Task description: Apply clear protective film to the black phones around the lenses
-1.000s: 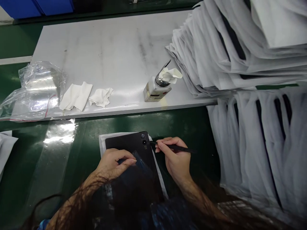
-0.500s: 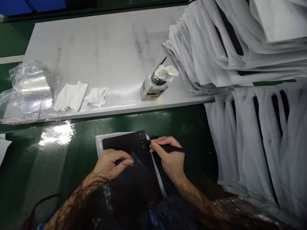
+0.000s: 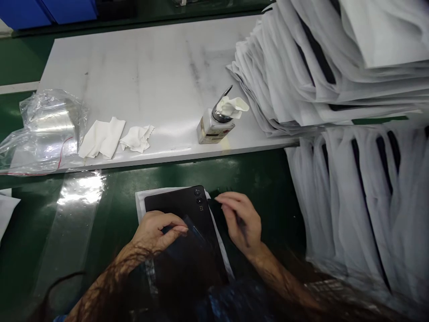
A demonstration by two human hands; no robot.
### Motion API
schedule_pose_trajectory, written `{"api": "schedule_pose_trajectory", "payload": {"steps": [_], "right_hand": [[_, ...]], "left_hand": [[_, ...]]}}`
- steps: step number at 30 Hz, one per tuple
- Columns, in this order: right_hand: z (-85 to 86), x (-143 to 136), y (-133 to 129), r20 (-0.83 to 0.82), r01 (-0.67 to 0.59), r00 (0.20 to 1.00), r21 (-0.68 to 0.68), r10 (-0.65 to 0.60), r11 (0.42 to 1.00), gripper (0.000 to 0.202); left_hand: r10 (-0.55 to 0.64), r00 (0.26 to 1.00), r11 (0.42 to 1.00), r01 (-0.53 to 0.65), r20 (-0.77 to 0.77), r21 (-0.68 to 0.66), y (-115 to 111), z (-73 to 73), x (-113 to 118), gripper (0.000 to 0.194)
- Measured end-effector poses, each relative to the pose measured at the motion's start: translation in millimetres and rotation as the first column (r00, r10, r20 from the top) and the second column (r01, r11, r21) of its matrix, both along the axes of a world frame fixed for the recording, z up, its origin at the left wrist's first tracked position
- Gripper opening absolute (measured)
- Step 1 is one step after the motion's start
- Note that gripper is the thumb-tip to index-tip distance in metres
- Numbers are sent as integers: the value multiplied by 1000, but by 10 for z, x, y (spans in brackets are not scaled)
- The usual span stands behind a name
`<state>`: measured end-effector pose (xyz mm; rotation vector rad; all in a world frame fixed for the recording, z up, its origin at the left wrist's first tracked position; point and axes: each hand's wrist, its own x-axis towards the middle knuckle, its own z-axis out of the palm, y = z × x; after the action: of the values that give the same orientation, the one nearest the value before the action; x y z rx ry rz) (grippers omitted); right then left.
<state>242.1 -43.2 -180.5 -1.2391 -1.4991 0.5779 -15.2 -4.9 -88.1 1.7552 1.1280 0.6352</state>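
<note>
A black tablet-like device [image 3: 177, 200] with two round camera lenses at its upper right corner lies on a white sleeve [image 3: 140, 203] on the green table. Over the device, my left hand [image 3: 156, 228] pinches the edge of a clear film [image 3: 194, 228] between thumb and fingertips. My right hand [image 3: 243, 219] is just right of the lens corner, its fingers curled and fingertips close together. Something small and dark shows at those fingertips, but I cannot make out what the hand holds. The lower part of the device fades into shadow and hair.
A grey-white board [image 3: 161, 89] spans the back, bearing a square bottle [image 3: 214, 127] with a metal top and white cloth, crumpled wipes [image 3: 137, 138] and a clear plastic bag [image 3: 53, 129]. Stacked white sleeves [image 3: 284, 80] and upright ones [image 3: 348, 201] fill the right. Blue bins [image 3: 73, 10] stand at top left.
My right hand has drawn slightly right, away from the lenses, and the long black tool it held no longer shows clearly. My left hand keeps its pinch. The view has shifted slightly.
</note>
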Motion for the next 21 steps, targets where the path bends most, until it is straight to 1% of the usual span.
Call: {"api": "schedule_pose_trajectory", "payload": {"steps": [1, 2, 3, 5, 7, 11, 15, 18, 21], "right_hand": [[9, 45, 9, 178, -70, 982, 64, 58, 995, 40], [19, 84, 18, 334, -143, 937, 108, 100, 984, 46], [28, 115, 27, 446, -204, 886, 132, 126, 970, 50], [37, 152, 41, 573, -284, 805, 147, 153, 947, 52], [26, 161, 49, 617, -315, 769, 140, 166, 939, 54], [-26, 112, 57, 623, -296, 765, 113, 165, 948, 57], [-53, 43, 56, 633, -208, 769, 110, 93, 972, 57], [-73, 53, 38, 646, -146, 762, 103, 45, 984, 56], [-116, 109, 24, 642, -81, 767, 95, 1, 992, 54]], "left_hand": [[-5, 1000, 1000, 5, 2, 2, -1, -9, -2, 7], [-10, 1000, 1000, 10, 4, 4, -1, -16, -4, 7], [-14, 1000, 1000, 14, 4, 8, -2, -22, -6, 8], [-18, 1000, 1000, 18, -5, 16, -4, -29, -10, 9], [-19, 1000, 1000, 19, -17, 24, -5, -34, -14, 8], [-31, 999, 999, 32, -14, 42, -4, -62, -19, 8], [-29, 1000, 999, 29, -1, 39, -3, -93, -18, 8], [-23, 1000, 999, 23, -1, 32, -2, -83, -17, 9], [-24, 1000, 998, 25, 6, -59, 10, -33, -26, 11]]}}
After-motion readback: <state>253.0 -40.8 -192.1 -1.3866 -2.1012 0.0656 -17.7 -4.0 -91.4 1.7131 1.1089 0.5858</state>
